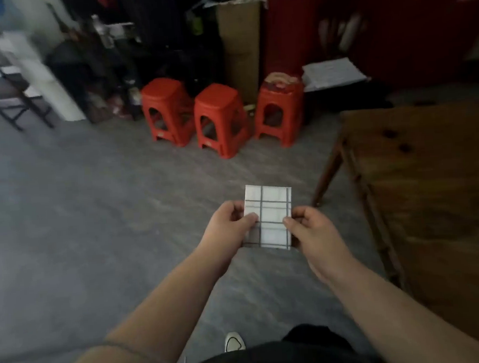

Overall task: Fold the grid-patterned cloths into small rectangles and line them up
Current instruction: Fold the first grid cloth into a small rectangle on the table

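Note:
A white cloth with dark grid lines (269, 207), folded into a small rectangle, hangs upright in the air in front of me above the grey floor. My left hand (229, 229) pinches its left edge between thumb and fingers. Its right edge is pinched by my right hand (309, 229). The cloth's lower corners sit behind my palms. No other grid cloth shows clearly; a pale folded item (332, 72) lies on a dark surface at the back right, too blurred to identify.
A wooden table (430, 173) stands at the right, its leg close to my right hand. Three red plastic stools (219, 117) line the back by a cardboard box (240, 45). A dark chair (11, 92) is at far left.

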Demonstrator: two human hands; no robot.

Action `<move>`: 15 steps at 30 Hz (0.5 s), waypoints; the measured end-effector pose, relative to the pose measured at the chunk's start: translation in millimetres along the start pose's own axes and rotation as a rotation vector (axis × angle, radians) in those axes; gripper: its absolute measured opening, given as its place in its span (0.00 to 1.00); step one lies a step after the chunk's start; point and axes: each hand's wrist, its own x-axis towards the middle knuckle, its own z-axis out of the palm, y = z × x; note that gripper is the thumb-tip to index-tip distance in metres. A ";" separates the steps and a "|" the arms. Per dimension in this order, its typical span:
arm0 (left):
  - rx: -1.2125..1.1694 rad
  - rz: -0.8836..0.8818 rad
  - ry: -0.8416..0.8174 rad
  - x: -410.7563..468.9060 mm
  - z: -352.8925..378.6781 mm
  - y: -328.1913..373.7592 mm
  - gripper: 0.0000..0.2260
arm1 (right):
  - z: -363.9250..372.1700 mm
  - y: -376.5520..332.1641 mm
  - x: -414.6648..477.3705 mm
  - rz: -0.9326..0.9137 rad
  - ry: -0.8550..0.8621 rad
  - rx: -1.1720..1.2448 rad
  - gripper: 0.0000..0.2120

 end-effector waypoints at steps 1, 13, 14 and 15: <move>0.023 -0.009 -0.064 11.2 14.4 5.4 0.06 | -11.7 -1.6 2.0 0.002 0.071 0.006 0.02; 0.462 0.050 -0.722 69.0 257.7 12.2 0.03 | -200.9 33.0 -20.6 0.164 0.719 0.081 0.02; 0.504 0.048 -0.765 66.9 278.9 9.1 0.03 | -216.2 37.6 -27.6 0.186 0.761 0.097 0.02; 0.541 0.052 -0.805 63.8 299.5 6.0 0.03 | -230.4 42.7 -34.9 0.206 0.802 0.126 0.03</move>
